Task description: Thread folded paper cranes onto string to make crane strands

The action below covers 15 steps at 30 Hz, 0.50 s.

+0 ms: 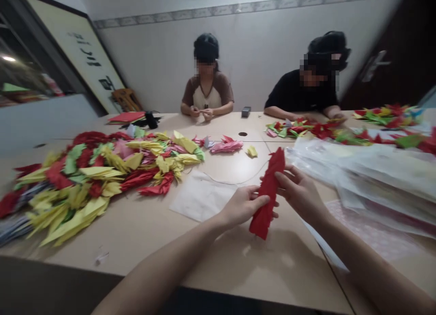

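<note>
A long stack of folded red paper (269, 197) is held tilted above the table (218, 260). My left hand (245, 205) grips its lower half, thumb across the front. Around its upper half are the fingers of my right hand (294, 185), closed on the right edge. A thin string (235, 183) curves over the table behind the stack, near a white sheet (200, 197). To the left lies a big heap of folded paper pieces (102, 165) in red, yellow, green, pink and grey.
Two people sit across the table, hands at paper pieces. Plastic bags (374, 178) cover the right side. Pink folded paper (227, 145), a yellow piece (252, 151) and a small dark box (245, 111) lie farther back; red sheets (126, 117) lie at the back left.
</note>
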Available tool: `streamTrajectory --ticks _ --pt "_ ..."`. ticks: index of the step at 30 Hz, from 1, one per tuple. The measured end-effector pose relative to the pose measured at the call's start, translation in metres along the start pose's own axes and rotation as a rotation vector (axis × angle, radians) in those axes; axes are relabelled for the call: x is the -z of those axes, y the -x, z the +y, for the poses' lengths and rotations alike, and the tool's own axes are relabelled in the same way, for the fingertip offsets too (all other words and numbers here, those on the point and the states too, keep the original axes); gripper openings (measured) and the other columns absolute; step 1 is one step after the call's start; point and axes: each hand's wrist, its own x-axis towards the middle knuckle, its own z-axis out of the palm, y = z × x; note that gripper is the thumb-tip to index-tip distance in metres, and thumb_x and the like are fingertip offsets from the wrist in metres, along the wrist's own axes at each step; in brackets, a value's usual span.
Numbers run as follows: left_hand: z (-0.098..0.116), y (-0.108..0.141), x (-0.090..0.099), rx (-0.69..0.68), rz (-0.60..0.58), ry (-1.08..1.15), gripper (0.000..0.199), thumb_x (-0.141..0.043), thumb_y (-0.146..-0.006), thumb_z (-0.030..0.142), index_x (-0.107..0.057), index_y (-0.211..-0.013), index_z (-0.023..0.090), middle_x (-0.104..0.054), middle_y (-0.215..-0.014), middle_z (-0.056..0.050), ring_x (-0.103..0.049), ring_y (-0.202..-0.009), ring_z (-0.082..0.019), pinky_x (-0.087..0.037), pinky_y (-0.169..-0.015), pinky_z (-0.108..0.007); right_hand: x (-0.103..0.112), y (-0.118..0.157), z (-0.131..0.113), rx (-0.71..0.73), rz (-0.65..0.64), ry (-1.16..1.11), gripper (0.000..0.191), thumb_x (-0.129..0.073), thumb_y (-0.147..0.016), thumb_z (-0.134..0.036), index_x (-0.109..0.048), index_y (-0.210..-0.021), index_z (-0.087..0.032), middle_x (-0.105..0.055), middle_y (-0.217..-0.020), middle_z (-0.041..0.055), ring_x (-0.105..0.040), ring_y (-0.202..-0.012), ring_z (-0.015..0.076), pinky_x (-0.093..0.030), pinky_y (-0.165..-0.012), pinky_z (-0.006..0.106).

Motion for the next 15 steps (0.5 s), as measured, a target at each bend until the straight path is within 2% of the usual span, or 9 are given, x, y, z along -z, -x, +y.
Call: streamTrajectory --ticks 3,6,8,11,13,15 --pt "-0.004 -0.002 -0.002 -0.011 0.068 0.078 0.018 -0.059 -0.081 0.016 -0.055 -0.098 0.012 -0.067 -0.078 -0.008 -0.066 -0.058 -0.014 -0.056 -0.057 -0.027 0.004 -0.003 0.006 -0.012 0.055 0.020 0.035 -0.079 -0.065 -0.042 -0.059 -0.087 -0.024 -0.069 -0.079 -0.0001 -0.067 -0.066 0.0150 -0.057 -0.060 0.027" --pt "-0.012 -0.005 -0.002 -0.034 0.092 0.106 0.023 -0.061 -0.079 0.014 -0.052 -0.100 0.014 -0.066 -0.077 -0.007 -0.065 -0.056 -0.014 -0.054 -0.053 -0.027 0.005 -0.003 0.009 -0.018 0.106 0.054 0.033 -0.080 -0.062 -0.044 -0.062 -0.083 -0.027 -0.070 -0.080 0.0025 -0.066 -0.066 0.0161 -0.056 -0.059 0.027" --pt "-0.019 -0.008 0.000 -0.053 0.098 0.119 0.032 -0.065 -0.077 0.018 -0.049 -0.104 0.016 -0.066 -0.078 -0.007 -0.064 -0.055 -0.015 -0.054 -0.051 -0.028 0.004 -0.002 0.008 -0.005 0.144 0.117 0.031 -0.080 -0.061 -0.046 -0.064 -0.081 -0.029 -0.070 -0.079 0.0044 -0.066 -0.065 0.0168 -0.056 -0.061 0.028" --pt "-0.031 -0.014 0.005 -0.068 0.114 0.148 0.059 -0.073 -0.070 0.025 -0.043 -0.120 0.018 -0.068 -0.083 -0.009 -0.064 -0.055 -0.016 -0.054 -0.053 -0.032 0.002 0.003 0.006 0.029 0.224 0.264 0.031 -0.079 -0.059 -0.050 -0.064 -0.080 -0.032 -0.069 -0.078 0.0064 -0.065 -0.064 0.0186 -0.056 -0.061 0.031" --pt "-0.038 -0.019 0.008 -0.077 0.160 0.121 0.074 -0.078 -0.065 0.030 -0.040 -0.127 0.017 -0.069 -0.088 -0.013 -0.065 -0.059 -0.018 -0.054 -0.058 -0.035 0.000 0.006 0.006 0.039 0.257 0.322 0.034 -0.079 -0.055 -0.050 -0.064 -0.081 -0.033 -0.070 -0.086 0.0073 -0.067 -0.068 0.0221 -0.057 -0.060 0.035" --pt "-0.043 -0.022 0.010 -0.082 0.171 0.057 0.082 -0.080 -0.062 0.035 -0.039 -0.131 0.017 -0.069 -0.095 -0.016 -0.068 -0.067 -0.021 -0.055 -0.062 -0.036 0.000 0.007 0.008 0.082 0.298 0.364 0.039 -0.080 -0.048 -0.047 -0.062 -0.080 -0.033 -0.070 -0.091 0.0068 -0.069 -0.075 0.0271 -0.059 -0.063 0.040"
